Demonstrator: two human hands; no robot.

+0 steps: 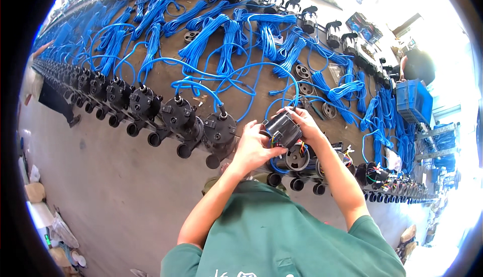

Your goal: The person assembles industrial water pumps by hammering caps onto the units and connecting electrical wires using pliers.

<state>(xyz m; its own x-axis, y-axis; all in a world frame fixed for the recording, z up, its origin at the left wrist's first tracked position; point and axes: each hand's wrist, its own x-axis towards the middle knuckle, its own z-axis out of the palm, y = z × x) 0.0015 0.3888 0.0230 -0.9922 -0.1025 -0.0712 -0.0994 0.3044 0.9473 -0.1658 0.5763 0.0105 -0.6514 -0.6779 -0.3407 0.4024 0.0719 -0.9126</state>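
Note:
Between my two hands is a black cylindrical cover (284,129) with a blue cable running from it and coloured wires at its lower edge. My left hand (253,145) grips its left side, thumb stretched along the bottom. On the right, my right hand (307,125) has its fingers curled round the upper edge. Just below the cover is an open round metal housing (297,158), with coloured wires beside its rim. A closed black pump-like unit (220,130) with a blue cable on top stands left of my left hand.
A long row of similar black units (143,101) lines the table's near edge. Bundles of blue cable (204,40) cover much of the brown table (201,107). To the right are a blue crate (413,101) and a unit with loose wires (371,174). Another person's hand (44,48) shows far left.

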